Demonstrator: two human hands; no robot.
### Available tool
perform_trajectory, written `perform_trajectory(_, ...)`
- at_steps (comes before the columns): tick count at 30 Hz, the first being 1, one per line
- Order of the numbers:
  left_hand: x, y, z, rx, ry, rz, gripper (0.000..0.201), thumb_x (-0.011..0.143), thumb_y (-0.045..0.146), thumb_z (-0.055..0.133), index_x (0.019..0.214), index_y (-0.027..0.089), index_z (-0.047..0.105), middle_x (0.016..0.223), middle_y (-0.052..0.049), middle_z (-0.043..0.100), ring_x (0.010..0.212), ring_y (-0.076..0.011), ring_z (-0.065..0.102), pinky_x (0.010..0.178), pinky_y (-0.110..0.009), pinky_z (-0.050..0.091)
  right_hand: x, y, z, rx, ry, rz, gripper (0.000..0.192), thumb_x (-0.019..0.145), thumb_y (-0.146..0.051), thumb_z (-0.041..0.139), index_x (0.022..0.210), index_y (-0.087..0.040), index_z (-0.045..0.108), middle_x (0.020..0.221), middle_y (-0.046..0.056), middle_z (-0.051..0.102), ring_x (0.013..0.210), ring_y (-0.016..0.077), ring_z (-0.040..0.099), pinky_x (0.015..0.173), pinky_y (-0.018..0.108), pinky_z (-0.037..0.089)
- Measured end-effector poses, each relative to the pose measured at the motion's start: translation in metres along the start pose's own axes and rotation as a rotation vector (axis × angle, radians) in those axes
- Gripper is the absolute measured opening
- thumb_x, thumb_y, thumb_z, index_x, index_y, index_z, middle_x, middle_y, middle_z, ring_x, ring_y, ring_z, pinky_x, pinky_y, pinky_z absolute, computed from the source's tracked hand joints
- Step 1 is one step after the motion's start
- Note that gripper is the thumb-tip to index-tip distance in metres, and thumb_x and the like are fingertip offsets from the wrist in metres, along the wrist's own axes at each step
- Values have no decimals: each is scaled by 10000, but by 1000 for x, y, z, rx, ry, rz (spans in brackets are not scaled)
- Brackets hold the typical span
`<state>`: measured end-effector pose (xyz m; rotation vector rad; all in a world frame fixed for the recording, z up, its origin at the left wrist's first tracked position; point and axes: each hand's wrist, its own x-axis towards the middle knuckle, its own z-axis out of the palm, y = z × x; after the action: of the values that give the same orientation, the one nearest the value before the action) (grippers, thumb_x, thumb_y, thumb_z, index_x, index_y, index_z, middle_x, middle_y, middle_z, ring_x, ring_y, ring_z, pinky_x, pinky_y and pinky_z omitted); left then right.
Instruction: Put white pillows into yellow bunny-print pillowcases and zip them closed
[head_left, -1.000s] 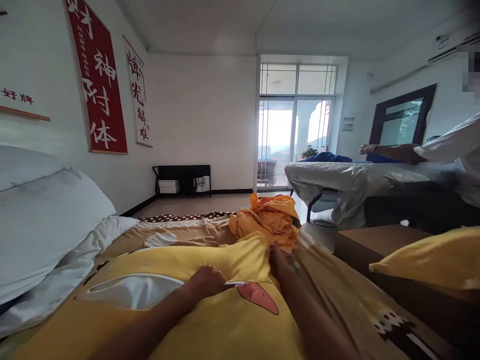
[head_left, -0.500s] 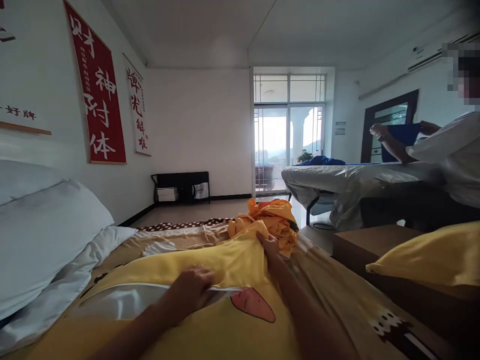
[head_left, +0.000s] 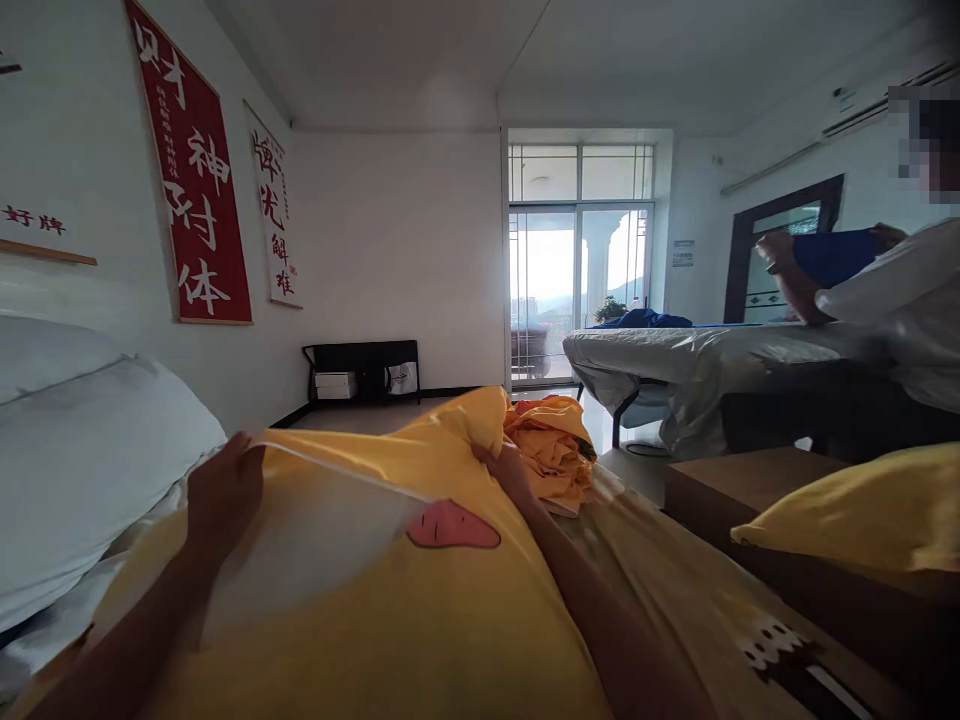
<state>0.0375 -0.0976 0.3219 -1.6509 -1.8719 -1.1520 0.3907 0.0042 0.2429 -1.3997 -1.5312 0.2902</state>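
A yellow pillowcase (head_left: 405,630) with a pink printed shape spreads in front of me, bulging as though filled. White pillow fabric (head_left: 315,550) shows through its long opening. My left hand (head_left: 225,495) is closed on the opening's edge at the left and holds it raised. On the far right side, my right hand (head_left: 506,470) grips the pillowcase near its corner; the fingertips are partly hidden by the cloth. Just beyond that hand lies a crumpled orange cloth (head_left: 551,450).
White pillows (head_left: 127,450) lean at the left. A brown box (head_left: 720,490) and another yellow pillow (head_left: 862,510) are at the right. Behind them, a person (head_left: 919,290) holds blue cloth (head_left: 832,255) by a plastic-covered table (head_left: 675,355). A low black bench (head_left: 367,375) stands by the wall.
My left hand has moved left and up, lifting the edge of the opening. My right hand has shifted slightly left, and the pillowcase's far side has risen. The other person's blue cloth has moved a little.
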Motion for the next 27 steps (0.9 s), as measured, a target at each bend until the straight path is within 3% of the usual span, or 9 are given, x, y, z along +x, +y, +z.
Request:
perform_trajectory(2,3,6,-3,29,-34,46,368,946,345,234,820,174,535,678,-7,560,693,-162,538,647,-236,351,5,-4,0,-89,-60,45,238,879,-331,592,877,-110,681,906,76,682,871,236,634,754,339,503)
perform_trajectory(5,-21,-9,31,21,-497,208,391,935,395,300,907,193,633,829,-42,693,782,-194,629,681,-257,387,-14,-5,2,-208,-120,90,197,798,-196,619,939,-85,698,990,173,685,977,329,619,798,399,472)
perform_trajectory(7,-44,-28,64,67,-760,244,393,922,409,325,985,229,668,918,-59,728,860,-228,667,704,-279,417,-38,-15,3,-254,-125,52,348,779,-145,612,1123,-112,652,1197,197,618,1143,340,543,913,436,417)
perform_trajectory(9,-61,-44,91,47,-806,209,463,941,422,253,1073,238,656,1014,-80,722,950,-244,667,755,-303,443,-63,-32,6,-262,-159,-101,359,846,-171,554,1200,-192,612,1283,127,581,1207,255,496,1000,384,354)
perform_trajectory(12,-66,-52,105,3,-739,162,567,951,473,158,1032,210,653,1018,-103,714,970,-264,661,792,-338,457,-91,-61,21,-285,-326,-539,285,929,-291,492,1193,-261,597,1194,44,632,1128,179,526,1017,326,330)
perform_trajectory(15,-61,-53,97,25,-668,179,549,948,485,176,915,183,633,979,-124,703,961,-270,647,796,-344,460,-104,-76,40,-430,-400,-731,305,899,-402,552,1122,-204,617,1143,90,636,1094,227,534,1001,373,342)
perform_trajectory(20,-64,-46,66,114,-575,391,379,938,327,273,909,169,616,973,-121,660,952,-256,592,859,-373,445,-107,-71,34,-501,-450,-579,301,876,-467,573,902,-179,658,891,67,701,870,200,616,852,300,396)
perform_trajectory(24,-78,7,36,-8,-523,716,325,838,111,369,1056,183,599,1171,-109,604,1088,-248,524,963,-408,395,-113,-76,-5,-518,-650,-567,337,894,-455,545,741,-191,687,697,39,697,718,168,617,830,284,386)
perform_trajectory(27,-85,64,26,-290,-816,917,288,799,34,379,882,196,601,1080,-37,642,1022,-169,567,933,-298,427,-124,-90,-29,-576,-733,-638,307,865,-429,578,727,-186,704,699,47,703,732,185,620,855,312,393)
